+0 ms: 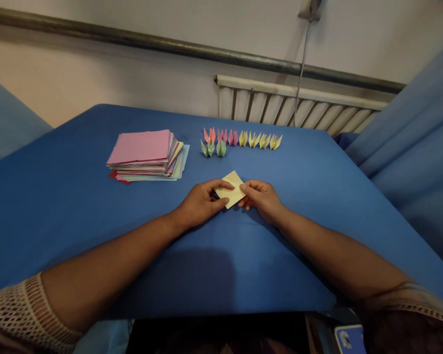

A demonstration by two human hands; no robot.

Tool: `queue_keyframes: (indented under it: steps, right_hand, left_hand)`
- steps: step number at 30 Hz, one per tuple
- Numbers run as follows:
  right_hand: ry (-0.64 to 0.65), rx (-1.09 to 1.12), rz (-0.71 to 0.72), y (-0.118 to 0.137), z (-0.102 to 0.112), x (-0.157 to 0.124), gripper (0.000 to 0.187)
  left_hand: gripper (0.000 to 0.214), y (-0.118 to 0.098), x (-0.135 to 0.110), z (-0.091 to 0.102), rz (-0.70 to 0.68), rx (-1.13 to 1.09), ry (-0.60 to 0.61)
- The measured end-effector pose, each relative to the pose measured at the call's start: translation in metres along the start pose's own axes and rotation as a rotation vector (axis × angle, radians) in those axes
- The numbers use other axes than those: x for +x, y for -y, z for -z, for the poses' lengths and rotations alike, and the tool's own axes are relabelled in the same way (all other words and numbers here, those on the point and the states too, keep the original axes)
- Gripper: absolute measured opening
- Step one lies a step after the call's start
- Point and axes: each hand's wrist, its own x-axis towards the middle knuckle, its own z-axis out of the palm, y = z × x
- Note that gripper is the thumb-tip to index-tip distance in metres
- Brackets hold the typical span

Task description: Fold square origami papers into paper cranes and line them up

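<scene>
at the smooth blue table (299, 182), grasping a pale-yellow folded paper square (236, 197): with the right hand (263, 197), thumb atop its right corner; with the left hand (201, 202), forefinger and thumb across its left side

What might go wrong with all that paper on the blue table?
The yellow paper might get bent crookedly, since the hands have their fingers right on it.
The paper stack has sheets sticking out unevenly, so a bump might make it slide.
The green folded pieces stand just beyond the hands and could tip if knocked.
</scene>
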Motion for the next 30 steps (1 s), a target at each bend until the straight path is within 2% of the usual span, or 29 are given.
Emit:
queue_keyframes:
  steps: [4, 8, 12, 21, 30]
  right_hand:
    - [0.057, -0.064, 0.048, -0.001, 0.0001, -0.001, 0.031]
    - [0.096, -0.109, 0.074, 0.0001, 0.0016, -0.0015, 0.031]
    - [0.128, -0.109, 0.099, 0.0026, 0.0024, -0.0024, 0.031]
    - [0.124, -0.088, 0.106, 0.002, 0.0025, -0.002, 0.034]
    - [0.124, 0.021, 0.086, 0.0, 0.0038, -0.0018, 0.041]
  left_hand:
    - [0.042, -0.0023, 0.0032, 0.0016, 0.025, -0.153, -0.118]
    - [0.05, -0.0067, 0.0043, 0.0032, 0.115, -0.39, -0.095]
    - [0.043, -0.0064, 0.0055, 0.0046, 0.189, -0.539, -0.09]
    - [0.033, -0.0058, 0.0055, 0.0053, 0.229, -0.589, -0.088]
    - [0.034, -0.0057, 0.0057, 0.0076, 0.246, -0.592, -0.046]
